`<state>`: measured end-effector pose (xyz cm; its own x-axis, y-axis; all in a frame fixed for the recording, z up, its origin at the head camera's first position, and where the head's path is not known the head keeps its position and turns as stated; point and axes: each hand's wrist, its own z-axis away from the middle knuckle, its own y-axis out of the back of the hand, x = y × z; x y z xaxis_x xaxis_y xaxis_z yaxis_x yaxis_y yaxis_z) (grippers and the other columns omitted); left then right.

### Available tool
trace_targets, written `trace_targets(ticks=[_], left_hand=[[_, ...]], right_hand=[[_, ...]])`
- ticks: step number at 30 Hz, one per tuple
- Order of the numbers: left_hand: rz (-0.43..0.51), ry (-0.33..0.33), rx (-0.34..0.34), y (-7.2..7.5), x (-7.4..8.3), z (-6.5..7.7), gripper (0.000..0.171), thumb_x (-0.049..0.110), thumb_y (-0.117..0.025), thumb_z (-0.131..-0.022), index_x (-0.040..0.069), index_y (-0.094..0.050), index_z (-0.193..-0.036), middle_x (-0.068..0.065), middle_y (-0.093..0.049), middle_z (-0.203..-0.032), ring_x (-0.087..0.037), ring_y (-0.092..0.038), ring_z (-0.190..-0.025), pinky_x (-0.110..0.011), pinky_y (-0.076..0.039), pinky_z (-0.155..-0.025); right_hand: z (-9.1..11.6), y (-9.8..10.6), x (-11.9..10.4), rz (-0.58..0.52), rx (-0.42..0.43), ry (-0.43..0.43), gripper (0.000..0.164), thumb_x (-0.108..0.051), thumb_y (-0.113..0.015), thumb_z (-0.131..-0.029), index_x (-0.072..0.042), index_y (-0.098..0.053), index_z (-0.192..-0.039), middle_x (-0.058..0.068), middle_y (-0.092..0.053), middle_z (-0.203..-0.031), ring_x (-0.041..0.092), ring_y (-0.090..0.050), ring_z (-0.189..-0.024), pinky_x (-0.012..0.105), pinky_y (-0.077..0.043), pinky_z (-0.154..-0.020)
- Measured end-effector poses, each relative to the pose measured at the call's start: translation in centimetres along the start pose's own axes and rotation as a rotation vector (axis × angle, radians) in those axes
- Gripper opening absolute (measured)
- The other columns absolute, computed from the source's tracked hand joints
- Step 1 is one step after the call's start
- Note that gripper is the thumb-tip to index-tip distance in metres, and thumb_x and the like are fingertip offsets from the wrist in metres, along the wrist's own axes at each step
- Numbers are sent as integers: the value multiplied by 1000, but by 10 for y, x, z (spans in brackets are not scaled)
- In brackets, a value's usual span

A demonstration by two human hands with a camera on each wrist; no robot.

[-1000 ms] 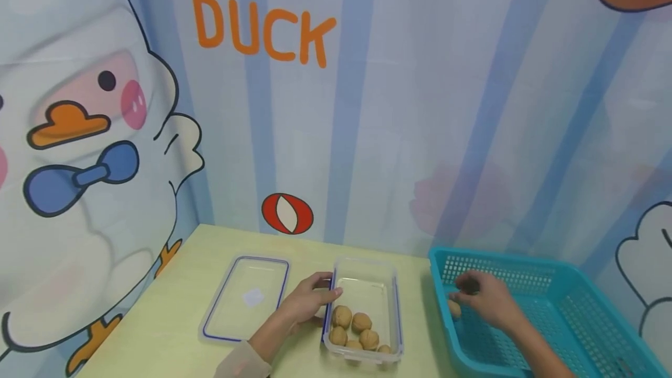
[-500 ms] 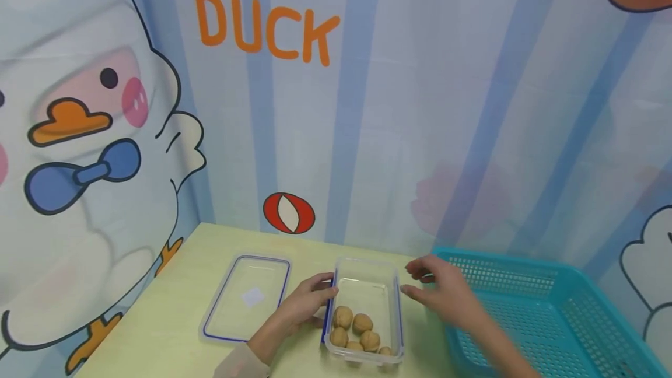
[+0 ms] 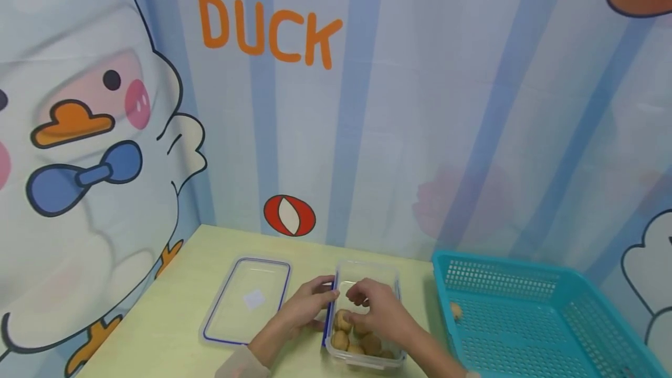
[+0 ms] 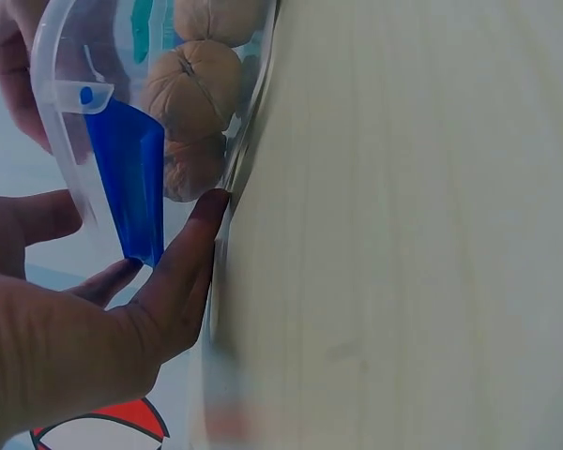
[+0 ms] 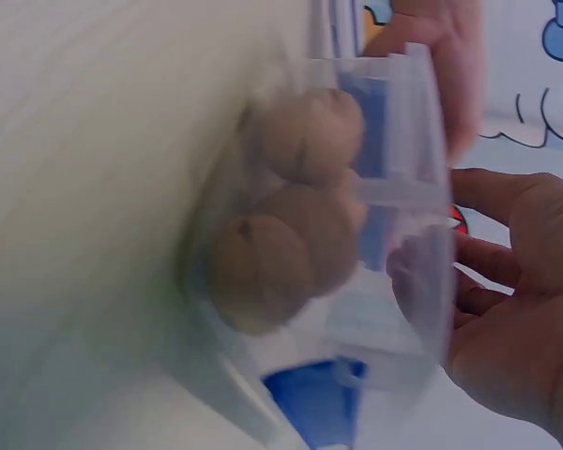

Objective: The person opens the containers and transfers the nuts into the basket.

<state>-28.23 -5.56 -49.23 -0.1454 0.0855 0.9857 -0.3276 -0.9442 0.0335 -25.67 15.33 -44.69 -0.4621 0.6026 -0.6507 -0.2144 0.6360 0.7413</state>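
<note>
A clear plastic food container [image 3: 375, 270] with blue side latches stands on the table, several walnuts [image 3: 340, 340] gathered at its near end. My left hand [image 3: 307, 305] holds its left side, thumb at the rim. In the left wrist view, the fingers [image 4: 183, 272] lie beside the hanging blue latch [image 4: 131, 178] and along the bottom edge. Over the walnuts, my right hand [image 3: 382, 314] reaches into the container with bent fingers. A gap shows between thumb and fingertips, with no walnut visible in it. In the right wrist view, its fingertips [image 5: 418, 286] show through the clear wall.
The container's flat lid [image 3: 231, 302], with a blue seal and a white label, lies to the left. On the right stands a turquoise plastic basket [image 3: 443, 284] with one walnut [image 3: 455, 311] by its left wall. A printed duck curtain [image 3: 399, 104] hangs behind the table.
My right hand has moved left from the basket, across the container's right rim, to above the walnuts. My left hand has kept its hold on the container.
</note>
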Motion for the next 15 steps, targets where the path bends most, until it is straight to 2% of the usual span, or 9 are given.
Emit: trace_targets(ticks=[6,15], left_hand=[[11,-5,-24,-1,-1,-1,59,23,-63,-107,2,-43,-159,-28,-50,-154,-44,-58,-132,-49,-63,-78],[4,8,-16,1,1,1,59,24,-63,-108,2,-43,-159,-27,-50,-155,-44,-57,-134,-50,-63,-78]], right_hand=[[-6,-17,12,56,-32,-6,31,-15,-89,-87,-2,-74,-110,5,-71,-102,24,-70,-93,35,-60,-82],[-9,-25,19,48,-61,2,26,-14,-89,-87,-4,-74,-107,1,-69,-97,18,-68,-88,30,-58,-77]])
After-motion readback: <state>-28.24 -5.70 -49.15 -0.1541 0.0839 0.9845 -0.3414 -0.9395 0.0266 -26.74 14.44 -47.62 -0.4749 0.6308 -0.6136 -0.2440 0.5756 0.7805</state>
